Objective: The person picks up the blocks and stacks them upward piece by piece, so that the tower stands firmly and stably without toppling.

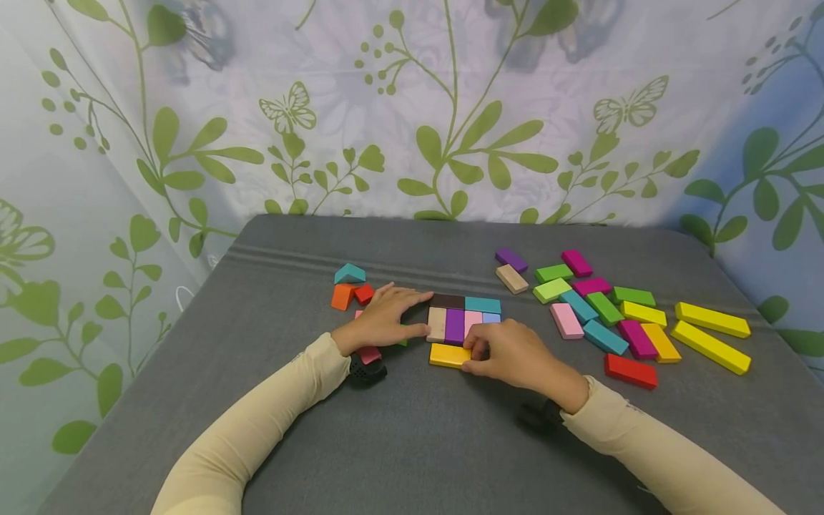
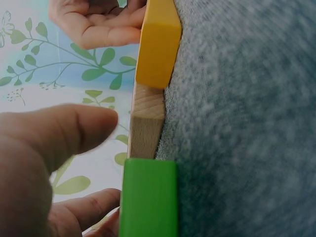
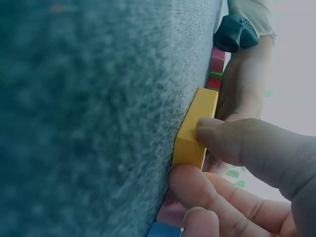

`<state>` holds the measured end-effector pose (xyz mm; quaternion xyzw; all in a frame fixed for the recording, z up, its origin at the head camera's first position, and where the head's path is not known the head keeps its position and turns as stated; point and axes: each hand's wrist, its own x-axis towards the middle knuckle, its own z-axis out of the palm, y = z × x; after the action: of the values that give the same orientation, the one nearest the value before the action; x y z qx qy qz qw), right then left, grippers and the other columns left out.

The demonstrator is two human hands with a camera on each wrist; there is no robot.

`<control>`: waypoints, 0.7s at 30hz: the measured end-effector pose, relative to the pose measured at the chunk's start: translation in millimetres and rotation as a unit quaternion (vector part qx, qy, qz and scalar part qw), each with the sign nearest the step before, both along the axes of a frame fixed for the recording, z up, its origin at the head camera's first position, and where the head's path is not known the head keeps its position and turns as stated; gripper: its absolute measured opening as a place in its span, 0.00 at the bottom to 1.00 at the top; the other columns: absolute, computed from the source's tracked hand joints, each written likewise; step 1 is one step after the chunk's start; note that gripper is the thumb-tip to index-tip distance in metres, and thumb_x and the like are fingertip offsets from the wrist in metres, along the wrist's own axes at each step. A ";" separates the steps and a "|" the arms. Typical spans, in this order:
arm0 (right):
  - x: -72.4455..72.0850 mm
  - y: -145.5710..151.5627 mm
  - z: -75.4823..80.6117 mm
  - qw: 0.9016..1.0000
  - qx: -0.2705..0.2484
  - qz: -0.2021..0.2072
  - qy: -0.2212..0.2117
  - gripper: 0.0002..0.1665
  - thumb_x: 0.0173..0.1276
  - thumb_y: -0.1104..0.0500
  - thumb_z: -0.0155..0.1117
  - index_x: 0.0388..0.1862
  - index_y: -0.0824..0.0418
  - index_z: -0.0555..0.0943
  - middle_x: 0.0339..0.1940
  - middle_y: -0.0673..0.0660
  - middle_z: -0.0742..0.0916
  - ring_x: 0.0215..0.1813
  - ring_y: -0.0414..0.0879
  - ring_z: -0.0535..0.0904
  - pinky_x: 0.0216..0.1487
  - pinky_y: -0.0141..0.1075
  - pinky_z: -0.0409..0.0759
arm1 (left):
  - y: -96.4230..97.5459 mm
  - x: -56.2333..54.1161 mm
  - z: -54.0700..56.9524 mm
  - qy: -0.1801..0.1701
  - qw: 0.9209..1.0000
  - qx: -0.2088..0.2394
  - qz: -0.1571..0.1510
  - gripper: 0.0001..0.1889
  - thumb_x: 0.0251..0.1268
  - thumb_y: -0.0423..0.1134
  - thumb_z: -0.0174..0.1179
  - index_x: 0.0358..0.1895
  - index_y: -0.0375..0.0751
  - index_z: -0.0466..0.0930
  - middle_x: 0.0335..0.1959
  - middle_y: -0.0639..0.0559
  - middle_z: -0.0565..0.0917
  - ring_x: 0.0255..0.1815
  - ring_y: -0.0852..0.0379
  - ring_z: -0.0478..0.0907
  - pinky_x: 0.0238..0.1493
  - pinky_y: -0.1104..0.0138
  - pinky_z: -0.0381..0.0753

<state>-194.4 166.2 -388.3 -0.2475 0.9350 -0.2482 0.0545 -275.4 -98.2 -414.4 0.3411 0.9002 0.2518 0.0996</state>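
My right hand (image 1: pixel 515 350) pinches one end of a yellow-orange wooden block (image 1: pixel 447 355), thumb on its side and a fingertip at its end. This block lies just in front of a tight group: a plain wood block (image 1: pixel 436 324), a purple block (image 1: pixel 454 326), a pink block (image 1: pixel 473 320) and a light blue block (image 1: pixel 491 317). Behind them sit a dark brown block (image 1: pixel 447 301) and a teal block (image 1: pixel 483 305). At the group's left edge my left hand (image 1: pixel 383 315) spreads thumb and forefinger. The left wrist view shows a green block (image 2: pixel 150 197) near that hand.
On the left are a teal triangle (image 1: pixel 350 273), an orange block (image 1: pixel 342 296) and a red block (image 1: pixel 364 294). Several coloured blocks lie scattered right, including a red block (image 1: pixel 631 371) and two long yellow bars (image 1: pixel 711 347). Patterned curtain hangs behind the grey table (image 1: pixel 399 443).
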 end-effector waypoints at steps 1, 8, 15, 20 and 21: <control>-0.7 -1.6 0.2 1.000 0.002 -0.003 -0.001 0.15 0.63 0.56 0.86 0.42 0.60 0.89 0.30 0.44 0.89 0.32 0.39 0.79 0.36 0.36 0.81 | 0.0 -0.3 -0.2 -0.001 1.000 0.000 0.000 0.39 0.78 0.53 0.64 0.84 0.40 0.66 0.81 0.37 0.71 0.84 0.38 0.61 0.86 0.40 0.38; -5.4 -8.8 0.8 1.000 0.010 -0.009 -0.004 0.14 0.63 0.56 0.86 0.41 0.59 0.89 0.28 0.45 0.88 0.32 0.40 0.79 0.34 0.36 0.80 | -0.7 0.3 0.7 -0.006 1.000 -0.006 0.001 0.48 0.68 0.60 0.70 0.85 0.42 0.65 0.82 0.39 0.70 0.84 0.36 0.59 0.86 0.41 0.37; -7.0 -11.2 0.7 1.000 0.013 -0.012 0.010 0.14 0.62 0.56 0.86 0.40 0.60 0.89 0.27 0.44 0.87 0.30 0.40 0.78 0.33 0.37 0.79 | -1.2 1.6 1.9 0.003 1.000 -0.009 -0.007 0.52 0.62 0.61 0.74 0.85 0.40 0.64 0.81 0.39 0.70 0.83 0.36 0.61 0.86 0.40 0.39; -9.2 -8.4 1.1 1.000 0.007 -0.008 0.011 0.15 0.62 0.55 0.86 0.40 0.60 0.89 0.28 0.44 0.87 0.31 0.40 0.78 0.34 0.36 0.80 | -0.7 1.1 1.1 0.001 1.000 -0.011 -0.006 0.52 0.62 0.60 0.74 0.85 0.41 0.64 0.82 0.39 0.70 0.83 0.36 0.60 0.86 0.40 0.38; -10.3 -6.7 1.5 1.000 0.003 -0.005 0.008 0.15 0.62 0.55 0.86 0.40 0.59 0.89 0.28 0.44 0.87 0.31 0.39 0.79 0.34 0.36 0.80 | -0.6 0.9 0.8 0.000 1.000 -0.011 -0.006 0.52 0.62 0.60 0.74 0.85 0.41 0.64 0.82 0.39 0.70 0.84 0.37 0.60 0.86 0.41 0.38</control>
<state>-204.7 159.6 -386.7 -0.2449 0.9374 -0.2434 0.0461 -274.5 -98.8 -413.6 0.3456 0.9008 0.2410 0.1054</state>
